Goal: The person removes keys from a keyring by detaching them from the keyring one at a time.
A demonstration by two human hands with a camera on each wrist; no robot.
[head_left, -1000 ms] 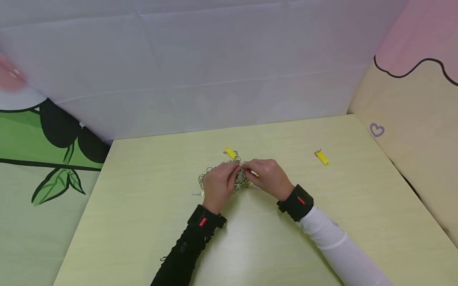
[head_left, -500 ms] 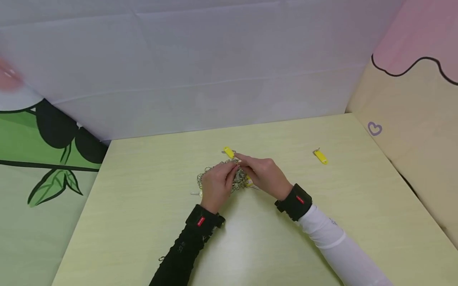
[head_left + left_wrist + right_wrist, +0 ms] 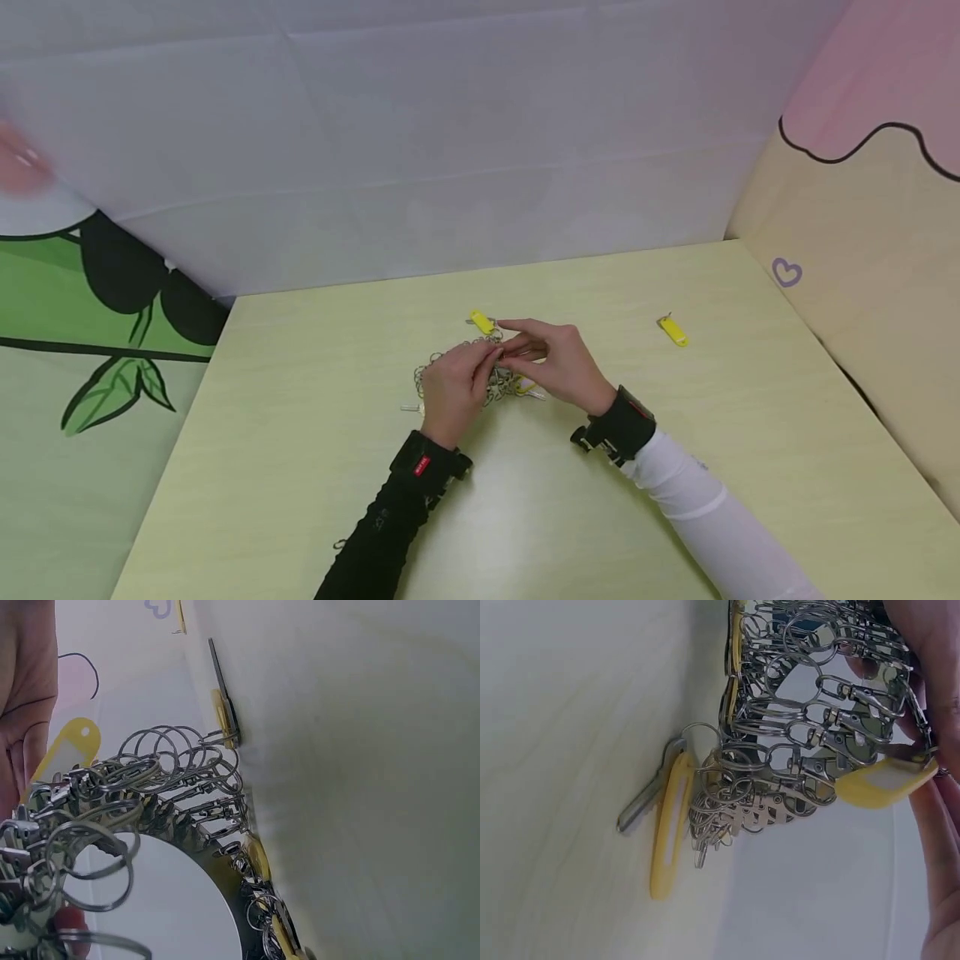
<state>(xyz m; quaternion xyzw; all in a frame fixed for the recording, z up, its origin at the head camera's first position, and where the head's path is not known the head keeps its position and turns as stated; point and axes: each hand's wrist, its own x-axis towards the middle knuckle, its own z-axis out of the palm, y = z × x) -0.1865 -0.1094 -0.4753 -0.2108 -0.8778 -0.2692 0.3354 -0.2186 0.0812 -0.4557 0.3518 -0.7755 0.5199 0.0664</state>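
In the head view my left hand (image 3: 453,387) grips a bunch of metal swivel clasps (image 3: 501,385) with split rings. In both wrist views the clasps (image 3: 802,739) line the rim of something round. My right hand (image 3: 558,354) has its thumb and fingers at the left fingertips, index finger stretched forward. A yellow key tag (image 3: 885,784) hangs at the right fingers in the right wrist view, pinched at its metal end; the fingers partly hide this. One tagged key (image 3: 482,322) lies just beyond the bunch, and another key (image 3: 217,671) sticks out at its right.
A separate yellow tag (image 3: 673,331) with a bit of metal lies at the right on the pale table (image 3: 315,467). A small metal shaft (image 3: 410,408) pokes out left of the left hand. Cloth walls (image 3: 420,167) border the table.
My right wrist has rolled, and its index finger has straightened and lifted away from the others. The left hand stays in place on the clasps.
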